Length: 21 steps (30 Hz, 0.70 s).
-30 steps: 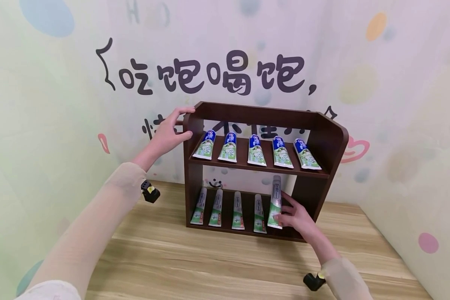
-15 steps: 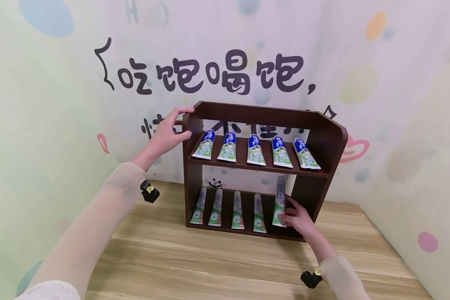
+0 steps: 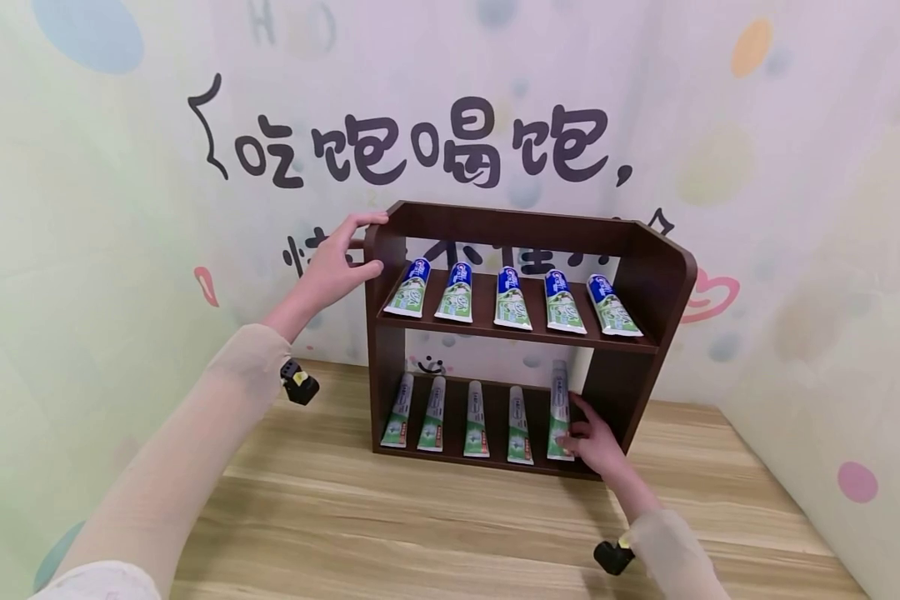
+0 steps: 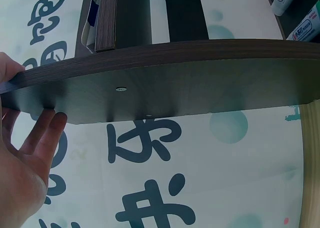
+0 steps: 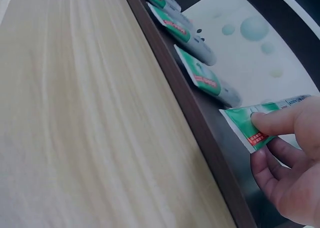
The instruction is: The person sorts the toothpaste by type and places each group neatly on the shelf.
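My right hand pinches a green and silver toothpaste tube near its flat end, thumb on the front and fingers behind. In the right wrist view this toothpaste tube is tilted over the lower board, at the right end of a row of similar tubes. My left hand grips the upper left side of a dark brown two-tier shelf. In the left wrist view its fingertips touch one face of the side panel, with the thumb across the edge.
Several blue and green toothpaste tubes lie in a row on the upper tier. Beneath the shelf is a wood-grain table. A printed curtain wall stands close behind, and another side wall is at the right.
My right hand has shifted the toothpaste tube first right, then slightly down onto or close to the lower board. The left hand keeps its place on the shelf.
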Available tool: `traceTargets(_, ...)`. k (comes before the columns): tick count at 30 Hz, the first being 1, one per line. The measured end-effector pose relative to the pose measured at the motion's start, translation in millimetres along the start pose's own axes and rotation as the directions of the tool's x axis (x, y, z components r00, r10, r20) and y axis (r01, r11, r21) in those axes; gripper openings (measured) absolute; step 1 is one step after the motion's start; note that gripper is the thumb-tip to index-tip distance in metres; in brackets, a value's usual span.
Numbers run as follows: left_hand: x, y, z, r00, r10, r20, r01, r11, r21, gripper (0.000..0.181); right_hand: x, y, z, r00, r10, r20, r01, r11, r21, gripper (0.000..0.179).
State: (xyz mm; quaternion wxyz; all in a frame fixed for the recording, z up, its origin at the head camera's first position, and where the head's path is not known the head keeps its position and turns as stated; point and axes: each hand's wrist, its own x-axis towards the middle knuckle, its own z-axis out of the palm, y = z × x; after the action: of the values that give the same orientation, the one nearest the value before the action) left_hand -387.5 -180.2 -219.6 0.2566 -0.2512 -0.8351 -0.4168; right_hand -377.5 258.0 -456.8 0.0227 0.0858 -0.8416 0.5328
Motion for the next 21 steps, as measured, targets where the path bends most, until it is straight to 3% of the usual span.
traceTargets(5, -1.0, 1.4, -0.3, 1.0, 0.002, -0.002, -0.002, 1.0, 0.011, 0.056, -1.6, 5.8, 2.8, 1.0, -0.016, -0.003, 0.016, 0.999, -0.034, 0.087)
traceTargets(14, -0.7, 2.8, 0.3, 1.0, 0.002, -0.008, -0.002, 1.0, 0.012, 0.056, -6.6, 8.1, 6.9, 0.998, 0.03, -0.046, -0.036, 0.989, -0.141, 0.08)
traceTargets(21, -0.4, 2.0, 0.6, 1.0, -0.002, -0.005, 0.002, 1.0, 0.018, 0.057, -7.8, 11.0, 8.6, 0.997, 0.045, -0.064, -0.055, 0.986, -0.16, 0.082)
